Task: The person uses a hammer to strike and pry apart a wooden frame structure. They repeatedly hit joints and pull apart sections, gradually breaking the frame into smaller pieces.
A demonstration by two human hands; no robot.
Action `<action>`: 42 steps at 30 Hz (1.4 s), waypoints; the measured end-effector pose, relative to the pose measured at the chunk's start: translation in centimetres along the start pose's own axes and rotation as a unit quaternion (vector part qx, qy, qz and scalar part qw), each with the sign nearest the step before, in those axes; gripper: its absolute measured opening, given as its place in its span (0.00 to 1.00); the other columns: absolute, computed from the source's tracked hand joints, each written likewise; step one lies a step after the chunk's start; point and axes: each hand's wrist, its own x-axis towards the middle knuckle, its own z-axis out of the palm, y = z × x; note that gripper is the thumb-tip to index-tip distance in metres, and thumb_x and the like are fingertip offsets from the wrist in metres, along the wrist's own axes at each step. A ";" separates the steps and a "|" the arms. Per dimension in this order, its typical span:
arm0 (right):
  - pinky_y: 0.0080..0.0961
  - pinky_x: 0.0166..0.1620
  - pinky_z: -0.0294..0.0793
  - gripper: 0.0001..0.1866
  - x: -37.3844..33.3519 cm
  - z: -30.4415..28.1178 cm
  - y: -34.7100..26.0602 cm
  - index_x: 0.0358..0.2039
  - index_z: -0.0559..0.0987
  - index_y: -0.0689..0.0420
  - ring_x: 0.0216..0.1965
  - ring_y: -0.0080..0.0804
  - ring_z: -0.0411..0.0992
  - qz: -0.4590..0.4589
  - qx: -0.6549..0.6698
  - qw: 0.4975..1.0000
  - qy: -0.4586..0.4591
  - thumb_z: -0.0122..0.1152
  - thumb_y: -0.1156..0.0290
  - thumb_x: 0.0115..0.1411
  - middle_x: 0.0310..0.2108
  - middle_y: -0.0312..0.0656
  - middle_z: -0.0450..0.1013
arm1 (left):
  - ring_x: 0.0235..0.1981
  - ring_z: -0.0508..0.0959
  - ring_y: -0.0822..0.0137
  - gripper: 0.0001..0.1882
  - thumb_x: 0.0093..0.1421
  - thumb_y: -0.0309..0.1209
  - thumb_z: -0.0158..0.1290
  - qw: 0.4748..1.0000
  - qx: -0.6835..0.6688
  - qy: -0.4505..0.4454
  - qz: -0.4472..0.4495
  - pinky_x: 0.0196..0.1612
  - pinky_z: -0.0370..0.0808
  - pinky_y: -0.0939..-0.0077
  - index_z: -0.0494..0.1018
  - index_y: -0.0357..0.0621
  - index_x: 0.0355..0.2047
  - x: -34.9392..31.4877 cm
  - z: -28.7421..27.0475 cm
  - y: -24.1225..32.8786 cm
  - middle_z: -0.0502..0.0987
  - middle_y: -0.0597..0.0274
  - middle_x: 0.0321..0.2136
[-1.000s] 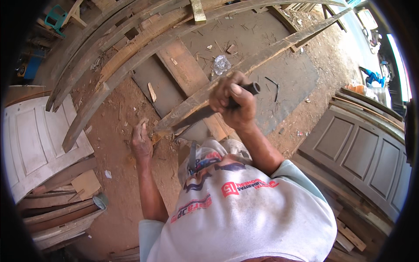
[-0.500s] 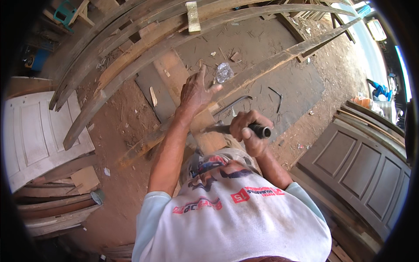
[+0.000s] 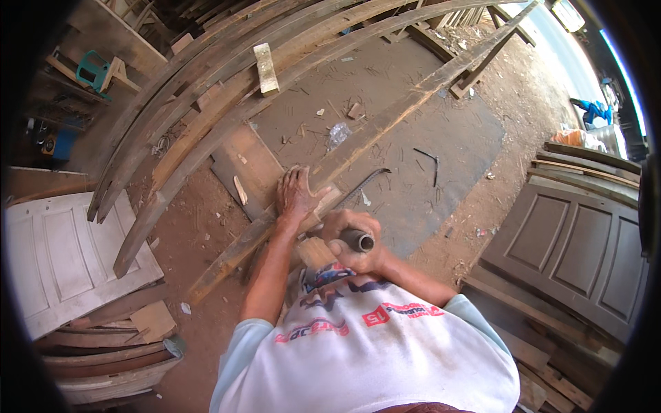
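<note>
A long wooden plank [image 3: 385, 131] runs across the dirt floor from about seven o'clock up toward one o'clock, its near end just in front of the person's chest. The left hand [image 3: 296, 195] lies flat on top of the plank, fingers spread and pointing toward twelve o'clock, the forearm stretched out nearly straight from the shoulder at six o'clock. The right hand [image 3: 352, 241] sits just at four o'clock of the left, fist wrapped tight around the dark round handle of a metal tool [image 3: 363, 187], whose thin shaft reaches toward one o'clock beside the plank. The right elbow is bent and the forearm comes in from five o'clock. The two hands are close but not touching.
</note>
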 end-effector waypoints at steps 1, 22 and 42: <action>0.30 0.31 0.72 0.10 -0.1 0.1 -0.1 0.27 0.72 0.59 0.25 0.33 0.72 -0.002 -0.001 1.000 0.006 0.67 0.73 0.58 0.24 0.42 0.74 | 0.60 0.71 0.49 0.42 0.49 0.57 0.68 1.000 0.003 0.022 0.018 0.62 0.66 0.48 0.71 0.43 0.57 0.1 0.0 -0.1 0.74 0.49 0.56; 0.28 0.33 0.70 0.12 -3.5 0.8 -0.3 0.31 0.73 0.59 0.28 0.29 0.69 -0.004 -0.039 0.997 0.063 0.64 0.65 0.64 0.27 0.39 0.72 | 0.61 0.64 0.45 0.38 0.40 0.40 0.76 0.998 0.049 0.033 -0.003 0.65 0.63 0.48 0.74 0.40 0.51 -14.6 -12.0 -12.7 0.72 0.51 0.51; 0.29 0.30 0.69 0.11 -6.9 -1.0 -0.9 0.29 0.72 0.59 0.25 0.27 0.69 -0.045 0.003 0.998 0.050 0.64 0.68 0.62 0.24 0.39 0.70 | 0.58 0.71 0.46 0.23 0.57 0.34 0.63 0.986 -0.033 0.122 -0.107 0.63 0.66 0.51 0.75 0.37 0.51 -14.7 -11.5 -6.6 0.74 0.46 0.53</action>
